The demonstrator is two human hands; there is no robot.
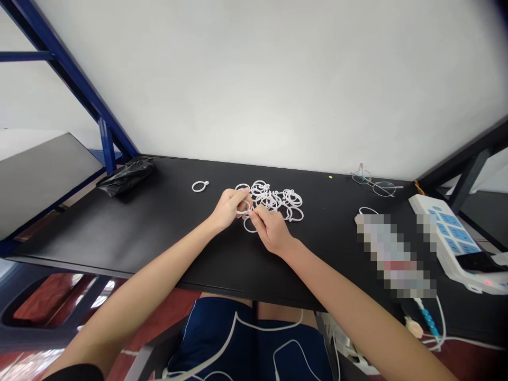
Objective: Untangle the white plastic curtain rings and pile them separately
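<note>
A heap of several white plastic rings (278, 200) lies on the black table (166, 233) near its middle. My left hand (229, 208) and my right hand (271, 230) meet at the heap's near left edge. Both pinch one white ring (245, 208) between their fingertips. Another ring lies flat just below the hands. A single white ring (200, 186) rests apart, to the left of the heap.
A crumpled black bag (125, 177) sits at the table's back left by a blue metal frame (79, 90). Glasses (375, 182) lie at the back right. A white power strip (456, 241) with cables and a blurred-out item occupy the right side.
</note>
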